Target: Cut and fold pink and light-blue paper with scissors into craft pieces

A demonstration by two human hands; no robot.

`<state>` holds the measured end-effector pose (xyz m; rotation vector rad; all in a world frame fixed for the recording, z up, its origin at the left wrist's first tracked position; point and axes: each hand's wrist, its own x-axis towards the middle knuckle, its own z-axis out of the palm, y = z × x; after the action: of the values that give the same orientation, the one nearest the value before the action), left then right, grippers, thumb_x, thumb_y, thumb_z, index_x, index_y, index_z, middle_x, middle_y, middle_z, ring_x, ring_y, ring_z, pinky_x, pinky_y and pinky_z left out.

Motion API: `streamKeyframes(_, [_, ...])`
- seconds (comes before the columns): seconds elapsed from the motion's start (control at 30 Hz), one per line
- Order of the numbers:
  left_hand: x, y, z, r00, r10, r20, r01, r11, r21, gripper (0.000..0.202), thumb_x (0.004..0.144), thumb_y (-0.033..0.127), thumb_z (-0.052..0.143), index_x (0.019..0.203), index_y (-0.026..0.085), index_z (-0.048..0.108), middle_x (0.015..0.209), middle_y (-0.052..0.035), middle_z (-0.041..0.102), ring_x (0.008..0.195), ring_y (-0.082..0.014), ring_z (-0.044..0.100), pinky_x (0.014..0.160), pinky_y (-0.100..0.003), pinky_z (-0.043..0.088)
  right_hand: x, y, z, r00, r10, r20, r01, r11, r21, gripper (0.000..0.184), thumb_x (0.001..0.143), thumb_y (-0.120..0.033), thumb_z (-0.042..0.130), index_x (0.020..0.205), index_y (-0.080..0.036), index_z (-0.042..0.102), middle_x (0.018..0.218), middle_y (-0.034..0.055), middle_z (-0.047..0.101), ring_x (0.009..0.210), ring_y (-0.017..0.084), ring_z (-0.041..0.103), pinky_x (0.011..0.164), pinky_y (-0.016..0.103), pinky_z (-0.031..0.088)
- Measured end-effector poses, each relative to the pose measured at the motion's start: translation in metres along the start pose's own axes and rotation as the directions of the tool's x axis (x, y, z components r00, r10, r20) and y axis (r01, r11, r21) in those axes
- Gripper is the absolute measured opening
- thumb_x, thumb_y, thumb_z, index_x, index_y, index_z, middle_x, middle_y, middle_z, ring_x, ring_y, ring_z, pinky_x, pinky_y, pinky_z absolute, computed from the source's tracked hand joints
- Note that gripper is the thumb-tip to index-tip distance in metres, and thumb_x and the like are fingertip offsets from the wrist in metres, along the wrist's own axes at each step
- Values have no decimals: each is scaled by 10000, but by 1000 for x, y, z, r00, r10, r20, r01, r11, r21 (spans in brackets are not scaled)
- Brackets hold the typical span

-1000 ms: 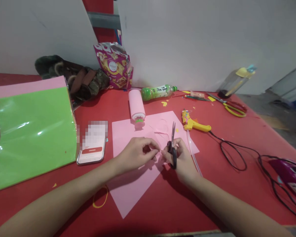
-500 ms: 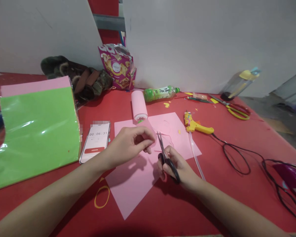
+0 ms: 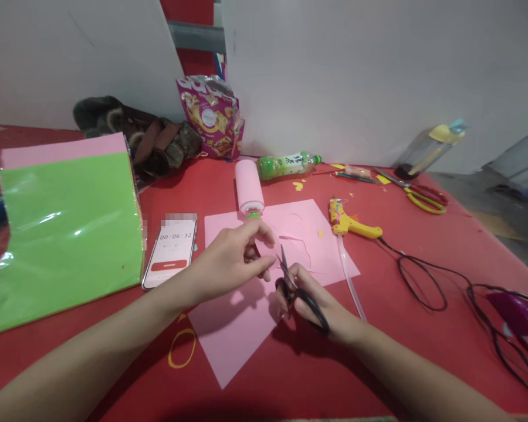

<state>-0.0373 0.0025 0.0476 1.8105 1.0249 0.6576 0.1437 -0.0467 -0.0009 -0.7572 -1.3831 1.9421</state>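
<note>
My right hand point(image 3: 308, 296) grips black-handled scissors point(image 3: 293, 281), blades pointing up toward my left hand. My left hand point(image 3: 235, 258) hovers over a pink paper sheet point(image 3: 242, 322), its fingers pinched on a small pink paper piece point(image 3: 264, 243) that meets the scissor blades. A pink roll with a green end point(image 3: 249, 186) lies just beyond the sheet. Thin cut curls of pink paper point(image 3: 297, 237) rest on the sheet's far part.
A phone showing a timer point(image 3: 171, 252) lies left of the sheet, beside a green and pink paper stack point(image 3: 66, 228). A yellow glue gun point(image 3: 349, 221) with black cable point(image 3: 418, 275), a green bottle point(image 3: 288, 166), red-yellow scissors point(image 3: 422, 196), a snack bag point(image 3: 211, 117) and a yellow rubber band point(image 3: 181, 347) lie around.
My left hand rose from the sheet with the small pink piece. My right hand drew back toward me, and the scissors tilted from upright toward the left hand.
</note>
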Motion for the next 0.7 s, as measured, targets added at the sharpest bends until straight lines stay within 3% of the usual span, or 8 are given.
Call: streamKeyframes(0.7, [-1,2,4,1000,-29,-10,29,999,24,113,767,210,513,857,191,447,656,31,599,543,-107,618,500,-190,450,1,-3,0,1000,14,-13,-14,1000,4,370,757,-529,494,762,-223,285,636,-62,430,522,70,406,538,241,308])
